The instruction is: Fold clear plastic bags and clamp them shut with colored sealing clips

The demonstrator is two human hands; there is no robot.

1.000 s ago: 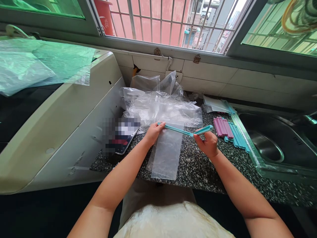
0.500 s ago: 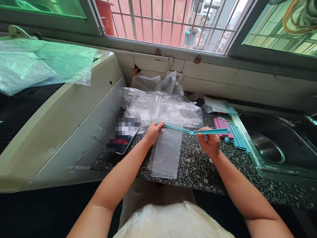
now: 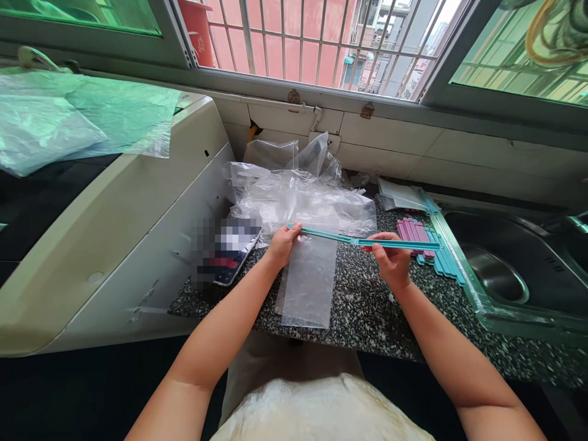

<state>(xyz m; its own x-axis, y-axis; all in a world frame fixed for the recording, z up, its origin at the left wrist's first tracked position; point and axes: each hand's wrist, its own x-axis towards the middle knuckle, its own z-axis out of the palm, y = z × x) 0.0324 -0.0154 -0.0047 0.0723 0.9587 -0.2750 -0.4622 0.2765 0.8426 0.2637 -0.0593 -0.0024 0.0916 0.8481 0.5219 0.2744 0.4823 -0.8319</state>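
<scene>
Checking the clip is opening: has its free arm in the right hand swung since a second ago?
Yes. The free arm of the teal clip has swung right, now reaching over the pink sticks toward the sink; right hand holds it.

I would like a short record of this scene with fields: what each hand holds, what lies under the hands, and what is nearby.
left hand: pinches the left end of the teal clip
right hand: grips the clip near its hinge
clip state: opened out almost straight, held above the counter
under the hands: a flat clear bag on the counter
behind: a heap of clear bags
right side: pink and teal clips beside the sink
left side: a phone
</scene>
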